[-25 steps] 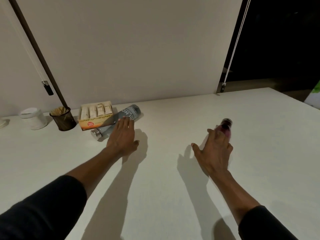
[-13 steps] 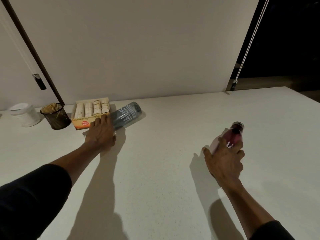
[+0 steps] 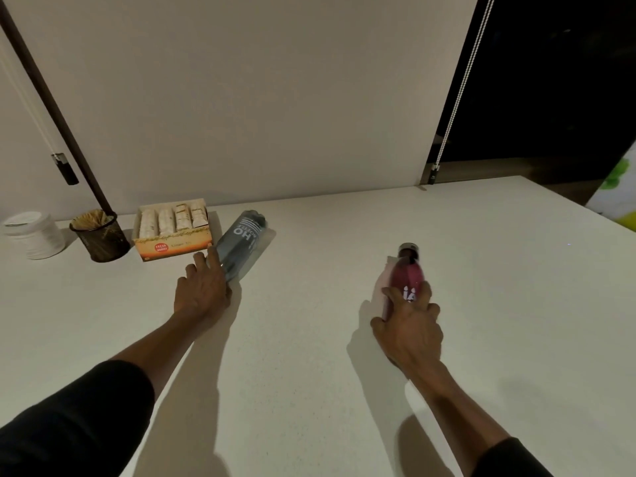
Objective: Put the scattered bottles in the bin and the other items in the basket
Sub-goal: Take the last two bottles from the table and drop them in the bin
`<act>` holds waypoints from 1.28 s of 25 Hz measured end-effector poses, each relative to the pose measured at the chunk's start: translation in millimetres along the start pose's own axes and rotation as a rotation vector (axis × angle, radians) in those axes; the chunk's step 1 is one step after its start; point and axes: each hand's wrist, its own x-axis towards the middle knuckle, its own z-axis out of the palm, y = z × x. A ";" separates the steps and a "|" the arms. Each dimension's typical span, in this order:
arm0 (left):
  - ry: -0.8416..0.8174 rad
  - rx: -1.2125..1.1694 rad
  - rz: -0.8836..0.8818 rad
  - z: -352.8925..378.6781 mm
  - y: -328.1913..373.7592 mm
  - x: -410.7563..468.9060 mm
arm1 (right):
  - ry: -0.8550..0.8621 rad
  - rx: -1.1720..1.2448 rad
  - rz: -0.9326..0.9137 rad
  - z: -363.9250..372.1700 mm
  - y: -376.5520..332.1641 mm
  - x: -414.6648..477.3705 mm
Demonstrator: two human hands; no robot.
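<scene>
A grey bottle [image 3: 242, 241] with white lettering lies on its side on the white counter [image 3: 309, 339], its base pointing away from me. My left hand [image 3: 203, 287] grips its near neck end. Further right a dark red bottle [image 3: 406, 275] with a black cap lies on the counter, cap pointing away. My right hand [image 3: 409, 325] wraps its fingers round the red bottle's lower half. No bin or basket is in view.
An orange box of sachets [image 3: 173, 232] sits just left of the grey bottle, against the wall. Left of it stand a dark mesh cup [image 3: 99, 239] and a white jar [image 3: 32, 235]. A blind cord [image 3: 447, 132] hangs at the right.
My left hand slid to the grey bottle's neck end and closed on it. My right hand settled round the red bottle's body. The camera view shifted slightly.
</scene>
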 end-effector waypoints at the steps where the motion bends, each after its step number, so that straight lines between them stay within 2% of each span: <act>1: 0.005 -0.013 0.013 -0.3 2.6 -10.9 | -0.003 -0.013 -0.022 -1.1 -4.4 -11.2; 9: -0.024 -0.048 0.084 -6.6 10.3 -89.5 | -0.015 -0.089 -0.186 -1.0 -30.9 -86.0; 14: -0.032 -0.056 0.038 -25.1 1.9 -159.3 | -0.023 -0.048 -0.252 -0.9 -37.1 -121.8; 17: -0.009 -0.087 -0.055 -36.4 -3.2 -209.8 | -0.029 0.080 -0.313 -1.0 -36.8 -146.7; 25: 0.141 -0.213 -0.320 -63.4 10.5 -368.2 | -0.047 0.399 -0.633 -11.2 -23.1 -248.1; 32: 0.380 -0.279 -0.580 -103.3 -4.6 -518.9 | -0.168 0.571 -0.890 -24.8 -39.1 -345.1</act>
